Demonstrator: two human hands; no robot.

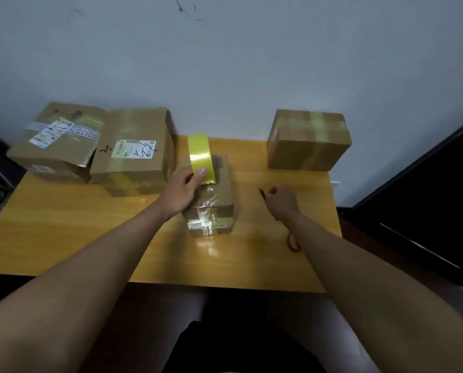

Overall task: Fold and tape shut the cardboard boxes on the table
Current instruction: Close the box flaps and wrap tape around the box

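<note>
Right hand (pixel 281 201) is curling round a thin dark tool (pixel 262 194), blurred, can't tell what kind. Left hand (pixel 183 185) is gripping a yellow tape roll (pixel 201 160), roll's lower part hidden behind thumb, sitting on the small box (pixel 217 195) at bench (pixel 63 230) centre. 4 boxes total: 2 (pixel 133 154) (pixel 55 141) touching at back-left, 1 (pixel 308 141) back-right, taped.
</note>
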